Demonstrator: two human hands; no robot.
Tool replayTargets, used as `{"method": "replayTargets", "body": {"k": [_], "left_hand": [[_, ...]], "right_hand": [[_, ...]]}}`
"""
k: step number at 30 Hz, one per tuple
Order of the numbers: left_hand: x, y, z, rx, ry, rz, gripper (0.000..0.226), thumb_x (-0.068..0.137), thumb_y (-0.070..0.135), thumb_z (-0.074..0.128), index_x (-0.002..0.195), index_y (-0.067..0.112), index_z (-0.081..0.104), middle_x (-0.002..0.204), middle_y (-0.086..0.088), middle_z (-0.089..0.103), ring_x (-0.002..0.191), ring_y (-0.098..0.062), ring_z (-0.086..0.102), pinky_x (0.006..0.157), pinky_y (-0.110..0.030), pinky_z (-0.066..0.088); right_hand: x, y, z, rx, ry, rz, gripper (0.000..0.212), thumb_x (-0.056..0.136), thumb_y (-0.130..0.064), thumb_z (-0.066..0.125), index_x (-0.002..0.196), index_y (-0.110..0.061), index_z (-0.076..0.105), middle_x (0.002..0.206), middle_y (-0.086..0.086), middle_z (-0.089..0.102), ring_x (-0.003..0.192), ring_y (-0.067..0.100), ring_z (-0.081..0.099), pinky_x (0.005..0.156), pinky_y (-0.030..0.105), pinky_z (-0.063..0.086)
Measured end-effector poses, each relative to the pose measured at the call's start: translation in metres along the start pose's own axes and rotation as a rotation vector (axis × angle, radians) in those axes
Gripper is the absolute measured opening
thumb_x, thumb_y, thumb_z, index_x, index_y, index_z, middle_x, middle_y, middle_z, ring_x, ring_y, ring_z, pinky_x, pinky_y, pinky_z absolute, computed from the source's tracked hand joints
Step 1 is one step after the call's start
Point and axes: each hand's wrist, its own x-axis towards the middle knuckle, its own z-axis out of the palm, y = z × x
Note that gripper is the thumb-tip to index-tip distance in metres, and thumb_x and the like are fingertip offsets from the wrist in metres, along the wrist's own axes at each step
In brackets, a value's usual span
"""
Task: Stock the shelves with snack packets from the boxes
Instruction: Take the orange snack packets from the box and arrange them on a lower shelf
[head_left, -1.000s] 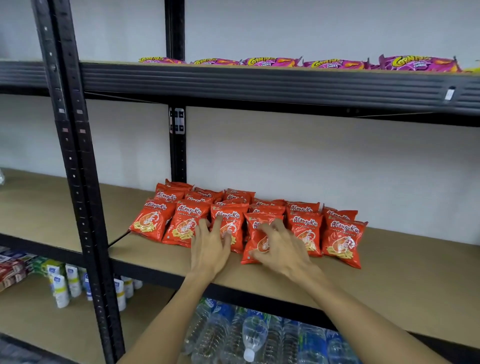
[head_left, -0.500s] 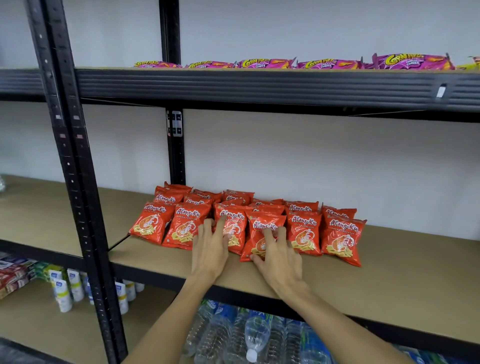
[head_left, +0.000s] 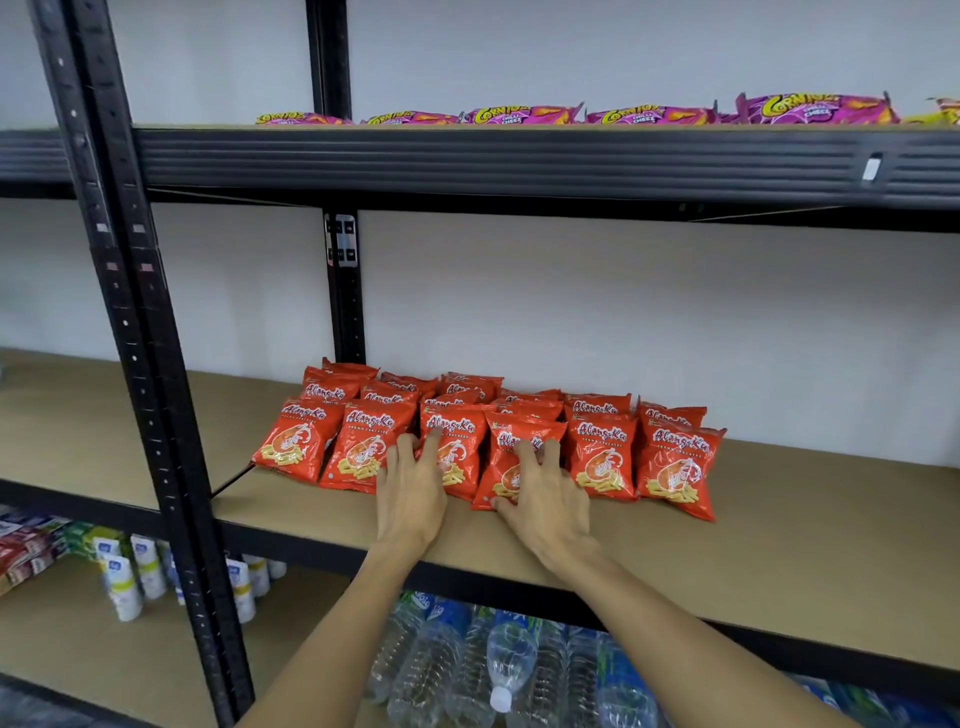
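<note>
The middle shelf carries a block of red snack packets, several rows deep, near its left end. Each packet lies label up with its long axis running front to back, top seam toward the wall. They look light, puffy, slick and easily crushed, so the side edges seem the safest hold. The left hand and right hand rest flat on two front packets with fingers spread, gripping nothing.

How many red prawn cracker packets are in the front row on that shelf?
6, left to right: first packet, second packet, third packet under the left hand, fourth packet under the right hand, fifth packet, sixth packet. Rows behind are partly hidden.
</note>
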Motion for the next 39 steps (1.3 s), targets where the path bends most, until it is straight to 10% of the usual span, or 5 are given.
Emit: {"method": "replayTargets", "body": {"k": [15, 26, 39], "left_hand": [[-0.010, 0.038, -0.023, 0.073, 0.136, 0.142, 0.042, 0.081, 0.004, 0.062, 0.123, 0.007, 0.055, 0.121, -0.017, 0.054, 0.103, -0.031, 0.054, 0.079, -0.046, 0.052], [-0.018, 0.197, -0.037, 0.014, -0.012, 0.485, 0.034, 0.097, 0.022, 0.040, 0.125, 0.012, 0.054, 0.122, -0.008, 0.057, 0.111, -0.024, 0.052, 0.093, -0.043, 0.048], [-0.154, 0.424, 0.033, -0.296, -0.145, 0.879, 0.027, 0.094, 0.029, 0.036, 0.101, 0.019, 0.059, 0.099, -0.001, 0.062, 0.095, -0.024, 0.056, 0.077, -0.040, 0.048]], "right_hand": [[-0.015, 0.038, -0.045, 0.180, 0.028, -0.040, 0.047, 0.095, -0.042, 0.059, 0.136, -0.022, 0.048, 0.139, 0.005, 0.043, 0.070, 0.013, 0.062, 0.049, 0.018, 0.037], [-0.066, 0.138, -0.116, 0.241, 0.209, 0.192, 0.030, 0.095, -0.037, 0.052, 0.123, -0.025, 0.057, 0.125, 0.002, 0.054, 0.099, 0.033, 0.065, 0.077, 0.041, 0.052], [-0.237, 0.331, -0.173, 0.171, 0.417, 0.533, 0.017, 0.093, -0.032, 0.060, 0.108, -0.024, 0.061, 0.108, -0.004, 0.059, 0.090, 0.024, 0.065, 0.072, 0.041, 0.054]]}}
